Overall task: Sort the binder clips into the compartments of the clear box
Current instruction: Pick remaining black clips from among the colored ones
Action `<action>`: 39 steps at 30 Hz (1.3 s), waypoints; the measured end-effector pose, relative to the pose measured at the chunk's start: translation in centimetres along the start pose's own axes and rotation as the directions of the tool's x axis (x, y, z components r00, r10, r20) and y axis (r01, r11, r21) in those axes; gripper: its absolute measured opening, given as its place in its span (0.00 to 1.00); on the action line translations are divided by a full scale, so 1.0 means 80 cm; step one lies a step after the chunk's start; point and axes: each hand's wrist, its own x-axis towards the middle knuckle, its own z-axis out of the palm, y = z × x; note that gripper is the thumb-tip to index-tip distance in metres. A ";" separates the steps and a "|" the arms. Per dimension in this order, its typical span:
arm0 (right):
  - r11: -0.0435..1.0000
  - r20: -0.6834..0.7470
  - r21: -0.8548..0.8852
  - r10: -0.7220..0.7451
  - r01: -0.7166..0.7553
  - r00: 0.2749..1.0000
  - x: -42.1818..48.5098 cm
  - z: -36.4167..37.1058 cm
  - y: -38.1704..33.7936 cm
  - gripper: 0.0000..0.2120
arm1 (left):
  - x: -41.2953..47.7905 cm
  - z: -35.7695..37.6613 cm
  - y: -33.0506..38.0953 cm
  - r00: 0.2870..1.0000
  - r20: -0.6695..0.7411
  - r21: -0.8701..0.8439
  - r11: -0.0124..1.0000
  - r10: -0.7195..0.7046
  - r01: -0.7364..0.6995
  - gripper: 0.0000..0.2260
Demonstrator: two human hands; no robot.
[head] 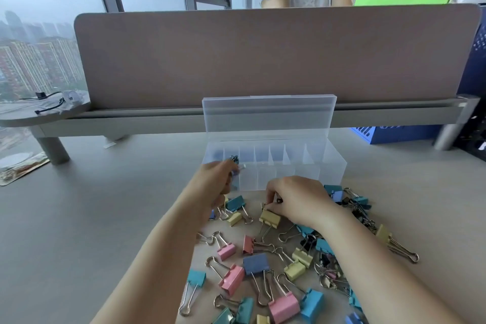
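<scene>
Dozens of pastel binder clips (265,268) lie scattered on the desk (79,218) just before the open clear box (334,163), most compartments seemingly empty. The left hand (214,181), fingers closed around a small blurred clip (234,171), hovers over the box's leftmost compartments; the right hand (299,202) pinches the wire handles of a yellow clip (270,218) in the pile. Best practice, arguably: release low inside one divider, keeping like with like.

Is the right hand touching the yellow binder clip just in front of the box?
Touching. The head view shows the right hand with its fingertips pinched on the wire handles at the top of the yellow binder clip, no gap visible.
</scene>
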 end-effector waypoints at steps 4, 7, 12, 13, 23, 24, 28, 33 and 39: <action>0.998 -0.008 -0.060 -0.031 0.030 0.999 0.002 0.000 -0.001 0.06 | -0.001 -0.025 0.009 0.982 0.116 -0.386 0.905 -0.146 0.180 0.09; 0.991 -0.006 -0.123 -0.056 0.054 0.998 0.003 -0.001 -0.004 0.08 | -0.003 -0.032 0.010 0.971 0.178 -0.428 0.876 -0.159 0.222 0.09; 0.993 0.053 -0.110 -0.032 0.038 0.998 0.000 -0.002 -0.008 0.08 | -0.011 -0.031 0.018 0.978 0.169 -0.402 0.897 -0.123 0.183 0.13; 0.993 0.061 -0.111 -0.025 0.031 0.998 0.000 -0.001 -0.009 0.07 | -0.013 -0.031 0.019 0.982 0.154 -0.382 0.911 -0.106 0.158 0.12; 0.979 0.165 -0.202 0.014 0.020 0.986 -0.002 -0.004 -0.023 0.10 | -0.037 -0.030 0.014 0.994 0.110 -0.178 0.984 0.016 0.004 0.06; 0.980 0.171 -0.196 0.024 0.010 0.985 -0.002 -0.004 -0.024 0.09 | -0.039 -0.028 0.011 0.994 0.110 -0.124 0.992 0.028 -0.015 0.07; 0.989 0.167 -0.147 0.035 -0.010 0.985 -0.012 -0.005 -0.024 0.14 | -0.044 -0.013 -0.004 0.993 0.106 0.095 0.993 0.054 -0.064 0.08; 0.916 0.116 0.386 0.075 -0.114 0.990 -0.043 -0.017 -0.012 0.15 | -0.061 0.010 -0.018 0.981 0.179 0.295 0.947 0.076 -0.127 0.08; -0.071 0.158 0.987 0.228 -0.145 0.961 -0.096 -0.025 0.010 0.05 | -0.092 0.037 -0.025 0.937 0.309 0.527 0.791 0.163 -0.311 0.07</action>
